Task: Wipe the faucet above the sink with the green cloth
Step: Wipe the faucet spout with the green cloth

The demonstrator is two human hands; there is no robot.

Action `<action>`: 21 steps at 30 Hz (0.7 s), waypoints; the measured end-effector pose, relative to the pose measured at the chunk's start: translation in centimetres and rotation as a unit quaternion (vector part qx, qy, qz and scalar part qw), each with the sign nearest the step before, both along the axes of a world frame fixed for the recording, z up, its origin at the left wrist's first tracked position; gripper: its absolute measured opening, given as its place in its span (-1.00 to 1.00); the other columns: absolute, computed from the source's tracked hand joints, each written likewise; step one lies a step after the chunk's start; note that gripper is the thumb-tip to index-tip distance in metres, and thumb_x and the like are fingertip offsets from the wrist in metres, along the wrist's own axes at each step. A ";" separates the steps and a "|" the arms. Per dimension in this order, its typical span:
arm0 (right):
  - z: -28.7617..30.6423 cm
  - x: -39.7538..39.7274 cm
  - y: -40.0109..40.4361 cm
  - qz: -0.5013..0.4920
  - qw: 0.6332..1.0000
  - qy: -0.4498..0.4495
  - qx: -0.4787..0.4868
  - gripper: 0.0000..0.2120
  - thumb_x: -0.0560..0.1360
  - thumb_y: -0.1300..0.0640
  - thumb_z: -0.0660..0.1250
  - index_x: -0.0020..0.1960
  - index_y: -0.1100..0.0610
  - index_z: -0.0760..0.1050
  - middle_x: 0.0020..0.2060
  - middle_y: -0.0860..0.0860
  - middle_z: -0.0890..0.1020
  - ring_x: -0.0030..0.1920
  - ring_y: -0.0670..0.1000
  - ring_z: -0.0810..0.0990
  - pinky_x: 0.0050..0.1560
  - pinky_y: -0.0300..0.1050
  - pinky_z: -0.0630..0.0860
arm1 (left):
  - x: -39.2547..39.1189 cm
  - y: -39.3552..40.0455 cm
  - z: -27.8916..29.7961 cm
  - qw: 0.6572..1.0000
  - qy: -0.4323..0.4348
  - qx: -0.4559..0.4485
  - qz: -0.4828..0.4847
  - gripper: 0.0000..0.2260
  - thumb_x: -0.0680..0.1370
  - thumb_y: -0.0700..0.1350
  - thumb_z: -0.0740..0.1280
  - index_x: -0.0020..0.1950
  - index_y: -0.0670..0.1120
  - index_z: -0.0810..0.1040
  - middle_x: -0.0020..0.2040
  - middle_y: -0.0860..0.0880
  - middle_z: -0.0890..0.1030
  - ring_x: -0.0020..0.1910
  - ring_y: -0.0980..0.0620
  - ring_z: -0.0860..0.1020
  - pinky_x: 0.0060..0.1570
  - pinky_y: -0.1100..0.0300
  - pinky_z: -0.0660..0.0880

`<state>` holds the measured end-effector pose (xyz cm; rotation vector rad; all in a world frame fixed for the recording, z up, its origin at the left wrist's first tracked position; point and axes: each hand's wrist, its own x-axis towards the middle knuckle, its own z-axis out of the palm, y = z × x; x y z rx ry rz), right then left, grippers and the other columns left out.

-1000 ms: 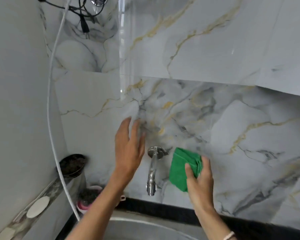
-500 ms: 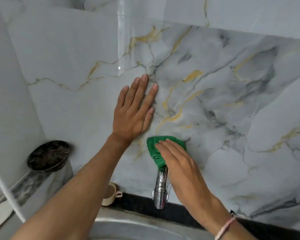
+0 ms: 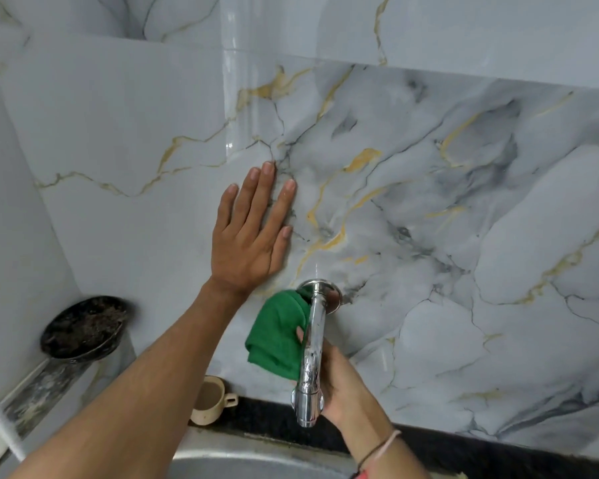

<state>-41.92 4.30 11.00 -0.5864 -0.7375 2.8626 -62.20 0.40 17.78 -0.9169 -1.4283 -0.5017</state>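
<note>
A chrome faucet juts from the marble wall and points down over the steel sink. My right hand reaches behind and under the spout and holds the green cloth, which is bunched against the faucet's left side and up near its round wall flange. Part of the hand is hidden by the spout. My left hand lies flat against the wall tile, fingers spread, up and left of the faucet, holding nothing.
A beige cup stands on the dark counter edge behind the sink, left of the faucet. A dark round pan rests on a ledge at the left wall. A white cord hangs at the far left.
My right hand has moved the green cloth from the top of the faucet base down to the spout's left side and underside. The flange is now uncovered. My left hand stays pressed on the wall.
</note>
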 end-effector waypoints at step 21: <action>3.6 5.1 0.3 -0.424 0.751 0.019 0.506 -0.55 0.56 0.43 0.32 0.18 -0.09 0.65 0.06 -0.14 0.77 0.09 -0.15 0.72 0.07 -0.35 0.64 | -0.2 0.1 -0.1 1.000 0.013 0.001 0.018 -0.45 0.68 0.03 0.01 0.67 -0.07 0.17 0.66 -0.18 0.15 0.68 -0.12 0.10 0.69 -0.04 0.02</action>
